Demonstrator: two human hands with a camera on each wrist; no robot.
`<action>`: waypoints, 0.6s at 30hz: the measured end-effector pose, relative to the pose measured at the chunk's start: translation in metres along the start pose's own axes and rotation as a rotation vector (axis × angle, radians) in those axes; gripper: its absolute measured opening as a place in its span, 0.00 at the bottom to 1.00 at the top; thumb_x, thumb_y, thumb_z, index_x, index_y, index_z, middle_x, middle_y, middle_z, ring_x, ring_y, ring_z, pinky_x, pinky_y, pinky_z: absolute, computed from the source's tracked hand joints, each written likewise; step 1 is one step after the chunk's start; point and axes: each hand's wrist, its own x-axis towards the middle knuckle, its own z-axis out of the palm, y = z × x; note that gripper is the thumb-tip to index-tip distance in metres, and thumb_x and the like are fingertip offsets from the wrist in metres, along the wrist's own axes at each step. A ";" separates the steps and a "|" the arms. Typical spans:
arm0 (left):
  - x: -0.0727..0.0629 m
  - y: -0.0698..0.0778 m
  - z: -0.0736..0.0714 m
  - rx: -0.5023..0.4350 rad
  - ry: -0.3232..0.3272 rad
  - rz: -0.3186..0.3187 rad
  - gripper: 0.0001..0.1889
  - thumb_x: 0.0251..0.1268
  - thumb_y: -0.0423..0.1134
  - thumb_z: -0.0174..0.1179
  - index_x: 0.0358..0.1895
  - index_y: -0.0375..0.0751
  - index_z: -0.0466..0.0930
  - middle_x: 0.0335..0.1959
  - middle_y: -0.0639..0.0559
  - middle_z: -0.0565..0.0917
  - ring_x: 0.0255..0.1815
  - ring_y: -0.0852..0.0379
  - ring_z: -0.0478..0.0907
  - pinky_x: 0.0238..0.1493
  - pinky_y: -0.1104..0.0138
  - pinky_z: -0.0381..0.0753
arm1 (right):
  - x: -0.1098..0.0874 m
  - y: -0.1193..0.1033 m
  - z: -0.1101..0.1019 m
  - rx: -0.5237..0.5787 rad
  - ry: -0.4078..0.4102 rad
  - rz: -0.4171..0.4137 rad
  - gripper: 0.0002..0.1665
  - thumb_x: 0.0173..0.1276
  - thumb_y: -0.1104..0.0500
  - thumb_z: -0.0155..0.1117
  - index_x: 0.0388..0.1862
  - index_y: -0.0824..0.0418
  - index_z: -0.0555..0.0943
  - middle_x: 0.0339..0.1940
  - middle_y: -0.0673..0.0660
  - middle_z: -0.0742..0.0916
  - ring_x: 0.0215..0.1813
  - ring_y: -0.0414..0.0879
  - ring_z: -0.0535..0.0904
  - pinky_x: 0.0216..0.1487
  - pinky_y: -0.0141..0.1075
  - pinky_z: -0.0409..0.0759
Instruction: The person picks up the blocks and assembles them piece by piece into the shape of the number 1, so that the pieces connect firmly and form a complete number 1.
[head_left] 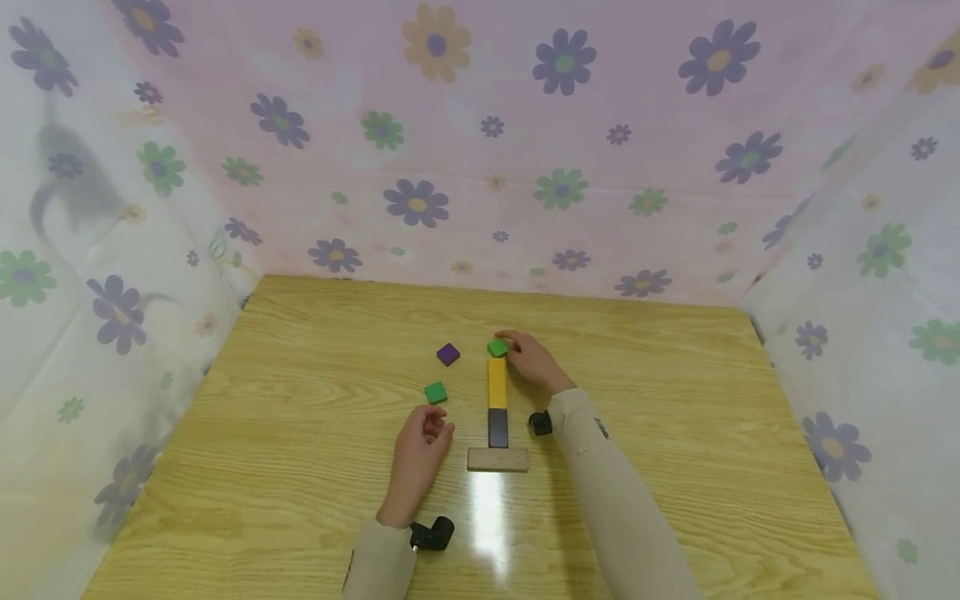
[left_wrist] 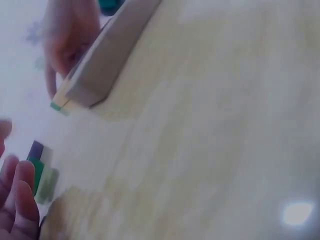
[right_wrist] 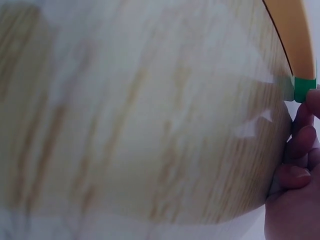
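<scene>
My right hand (head_left: 534, 360) pinches a light green block (head_left: 497, 347) between thumb and forefinger, at the far end of a long yellow block (head_left: 497, 383). In the right wrist view the thumb meets the green block (right_wrist: 304, 90) at the yellow block's end. A dark grey block (head_left: 498, 427) continues the line towards me, up to a crosswise light wooden block (head_left: 497, 459). To the left of this row my left hand (head_left: 418, 450) holds nothing, fingers loosely bent. Just beyond its fingertips lies a darker green block (head_left: 436, 392), with a purple block (head_left: 448, 354) farther back.
The blocks lie on a wood-grain table (head_left: 675, 433). A flowered cloth (head_left: 480, 167) hangs behind it and along both sides. Black wrist cameras sit at each cuff, the right one (head_left: 540, 423) beside the dark grey block. Light glares off the tabletop near the front.
</scene>
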 end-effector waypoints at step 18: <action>0.035 0.006 -0.011 0.209 -0.023 -0.157 0.28 0.55 0.42 0.59 0.60 0.42 0.62 0.27 0.54 0.76 0.18 0.59 0.68 0.20 0.66 0.66 | -0.002 0.000 0.002 0.033 -0.003 0.032 0.23 0.70 0.62 0.42 0.63 0.51 0.65 0.55 0.58 0.73 0.54 0.50 0.69 0.52 0.47 0.67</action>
